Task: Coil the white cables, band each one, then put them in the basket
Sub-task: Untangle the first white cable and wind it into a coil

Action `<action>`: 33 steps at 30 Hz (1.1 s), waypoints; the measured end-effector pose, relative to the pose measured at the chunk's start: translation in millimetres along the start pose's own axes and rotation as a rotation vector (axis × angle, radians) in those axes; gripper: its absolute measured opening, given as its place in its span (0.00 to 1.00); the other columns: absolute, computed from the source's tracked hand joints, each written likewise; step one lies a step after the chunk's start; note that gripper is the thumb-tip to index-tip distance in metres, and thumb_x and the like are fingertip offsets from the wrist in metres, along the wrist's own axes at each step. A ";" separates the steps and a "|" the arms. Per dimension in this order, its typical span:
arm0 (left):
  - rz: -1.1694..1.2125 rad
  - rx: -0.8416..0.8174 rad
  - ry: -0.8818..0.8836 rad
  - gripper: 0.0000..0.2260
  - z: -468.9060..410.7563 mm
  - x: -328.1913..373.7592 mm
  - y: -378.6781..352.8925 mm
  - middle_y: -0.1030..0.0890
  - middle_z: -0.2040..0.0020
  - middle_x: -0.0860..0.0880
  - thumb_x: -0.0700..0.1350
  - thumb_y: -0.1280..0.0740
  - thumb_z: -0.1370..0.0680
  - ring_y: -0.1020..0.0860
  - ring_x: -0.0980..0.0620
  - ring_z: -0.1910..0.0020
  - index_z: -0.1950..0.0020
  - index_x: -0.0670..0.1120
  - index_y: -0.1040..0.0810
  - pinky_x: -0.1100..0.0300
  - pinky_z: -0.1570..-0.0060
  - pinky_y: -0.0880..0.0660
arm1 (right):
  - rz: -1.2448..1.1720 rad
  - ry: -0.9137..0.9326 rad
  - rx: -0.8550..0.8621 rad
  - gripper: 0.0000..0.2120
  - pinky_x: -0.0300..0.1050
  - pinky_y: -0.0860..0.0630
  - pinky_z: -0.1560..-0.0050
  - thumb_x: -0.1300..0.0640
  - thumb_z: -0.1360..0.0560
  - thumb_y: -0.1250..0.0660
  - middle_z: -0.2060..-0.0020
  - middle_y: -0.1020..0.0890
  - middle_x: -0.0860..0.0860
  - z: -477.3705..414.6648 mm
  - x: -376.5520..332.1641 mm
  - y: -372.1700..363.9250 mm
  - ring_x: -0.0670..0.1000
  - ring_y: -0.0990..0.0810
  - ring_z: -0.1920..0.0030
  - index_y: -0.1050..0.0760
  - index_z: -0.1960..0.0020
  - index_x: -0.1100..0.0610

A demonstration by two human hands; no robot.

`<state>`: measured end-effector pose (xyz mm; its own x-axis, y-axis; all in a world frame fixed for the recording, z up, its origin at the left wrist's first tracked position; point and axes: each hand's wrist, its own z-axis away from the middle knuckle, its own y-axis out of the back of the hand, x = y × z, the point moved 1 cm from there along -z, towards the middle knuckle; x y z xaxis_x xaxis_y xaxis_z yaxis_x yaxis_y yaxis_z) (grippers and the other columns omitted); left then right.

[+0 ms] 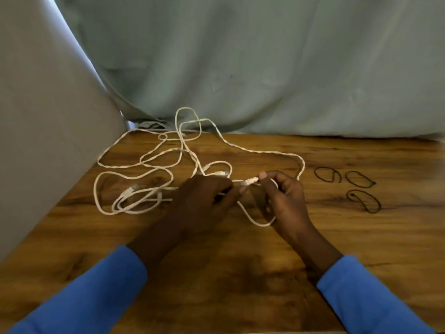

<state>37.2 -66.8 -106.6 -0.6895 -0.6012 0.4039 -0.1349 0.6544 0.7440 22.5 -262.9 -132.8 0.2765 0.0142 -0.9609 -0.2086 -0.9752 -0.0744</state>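
Loose white cables (154, 165) lie tangled across the left and middle of the wooden table (240, 273). My right hand (284, 201) pinches one cable's white connector end (250, 181) between thumb and forefinger, and a short loop of that cable hangs under the palm. My left hand (204, 201) grips the same cable just left of the connector. Another connector (130, 189) rests among the loops at the left. Three black elastic bands (356, 186) lie flat on the table to the right of my hands. No basket is in view.
A pale green cloth (265, 68) hangs behind the table's far edge. A grey-white panel (48, 116) slants along the table's left side, close to the cable loops. Blue sleeves cover both forearms.
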 end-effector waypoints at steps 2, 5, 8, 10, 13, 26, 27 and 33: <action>-0.025 0.075 -0.042 0.18 9.3 -2.9 -4.9 0.28 0.71 0.60 0.61 0.39 0.18 0.28 0.60 0.70 0.65 0.55 0.25 0.60 0.67 0.35 | -0.047 -0.021 0.015 0.11 0.50 0.20 0.61 0.53 0.19 0.32 0.59 0.14 0.59 2.5 2.7 1.0 0.55 0.16 0.63 0.17 0.53 0.59; -0.025 0.105 -0.021 0.20 18.9 6.4 -3.8 0.25 0.71 0.55 0.61 0.39 0.18 0.27 0.56 0.71 0.65 0.52 0.25 0.55 0.68 0.33 | -0.023 0.005 -0.021 0.10 0.62 0.17 0.50 0.53 0.19 0.32 0.56 0.14 0.59 9.8 -0.4 -0.2 0.61 0.15 0.54 0.17 0.51 0.58; -0.120 0.058 0.003 0.18 23.0 17.5 5.8 0.24 0.69 0.55 0.62 0.38 0.20 0.25 0.56 0.68 0.64 0.53 0.24 0.56 0.68 0.34 | 0.041 0.061 -0.009 0.09 0.64 0.17 0.48 0.51 0.19 0.31 0.57 0.13 0.55 14.2 1.1 -1.1 0.59 0.14 0.54 0.16 0.51 0.56; -0.197 -0.004 0.084 0.13 21.2 24.8 11.5 0.21 0.65 0.57 0.61 0.34 0.22 0.22 0.56 0.62 0.59 0.54 0.21 0.58 0.64 0.31 | 0.049 0.094 0.023 0.10 0.56 0.18 0.56 0.49 0.20 0.30 0.62 0.15 0.52 13.9 1.2 -0.1 0.53 0.17 0.62 0.16 0.53 0.54; -0.308 -0.089 0.183 0.09 15.9 38.1 14.6 0.18 0.56 0.57 0.60 0.31 0.23 0.20 0.54 0.53 0.49 0.56 0.21 0.56 0.56 0.25 | -0.045 0.040 0.004 0.13 0.44 0.30 0.70 0.47 0.18 0.34 0.72 0.24 0.51 13.0 1.5 3.7 0.51 0.28 0.72 0.21 0.49 0.57; -0.156 -0.498 0.002 0.04 19.9 51.7 21.5 0.20 0.61 0.70 0.54 0.32 0.18 0.21 0.67 0.59 0.48 0.58 0.17 0.70 0.59 0.30 | -1.066 -0.325 -0.096 0.14 0.38 0.40 0.75 0.49 0.21 0.41 0.74 0.33 0.47 -13.3 -14.9 58.1 0.45 0.37 0.77 0.24 0.54 0.58; -0.126 -0.501 0.046 0.07 20.6 49.3 25.3 0.20 0.66 0.67 0.53 0.30 0.19 0.22 0.65 0.63 0.55 0.56 0.17 0.70 0.62 0.32 | -1.070 -0.320 -0.141 0.17 0.38 0.43 0.77 0.46 0.19 0.42 0.76 0.35 0.46 -14.1 -15.9 61.2 0.45 0.39 0.79 0.23 0.53 0.58; 0.002 -0.351 0.174 0.18 30.8 41.0 30.0 0.15 0.64 0.58 0.61 0.36 0.19 0.18 0.57 0.62 0.58 0.53 0.12 0.66 0.58 0.27 | -0.890 -0.343 -0.196 0.16 0.36 0.46 0.81 0.49 0.17 0.39 0.80 0.40 0.46 -15.2 -15.8 64.6 0.43 0.42 0.82 0.20 0.39 0.59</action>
<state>-17.1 -57.7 -84.2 -0.5544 -0.6886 0.4674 0.1385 0.4774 0.8677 18.9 -329.5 -118.4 -0.0374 0.7974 -0.6022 0.1130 -0.5954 -0.7954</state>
